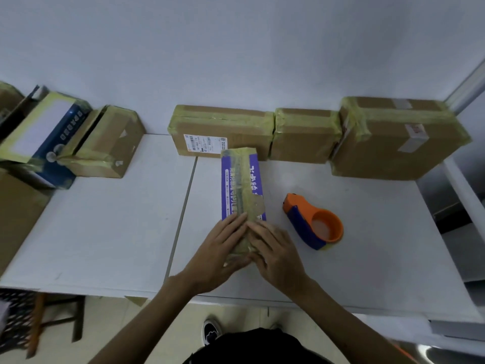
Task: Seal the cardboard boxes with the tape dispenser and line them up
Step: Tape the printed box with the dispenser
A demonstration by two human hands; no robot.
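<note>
A long purple box [241, 185] with yellowish tape along its top lies lengthwise in the middle of the white table [110, 227]. My left hand [220, 248] and my right hand [275, 250] lie with straight fingers on its near end, pressing the tape flat. The orange and blue tape dispenser [313, 222] rests on the table just right of the box, with no hand on it. Three taped brown boxes stand in a row against the wall: a wide one with a label [223, 130], a smaller one [304, 135] and a big one [399, 137].
At the far left stand a taped brown box [105, 145] and a blue and white box [47, 137], with more cardboard [15, 219] at the left edge. A seam [181, 214] divides the table. A stool [39, 319] stands below the table's near left edge.
</note>
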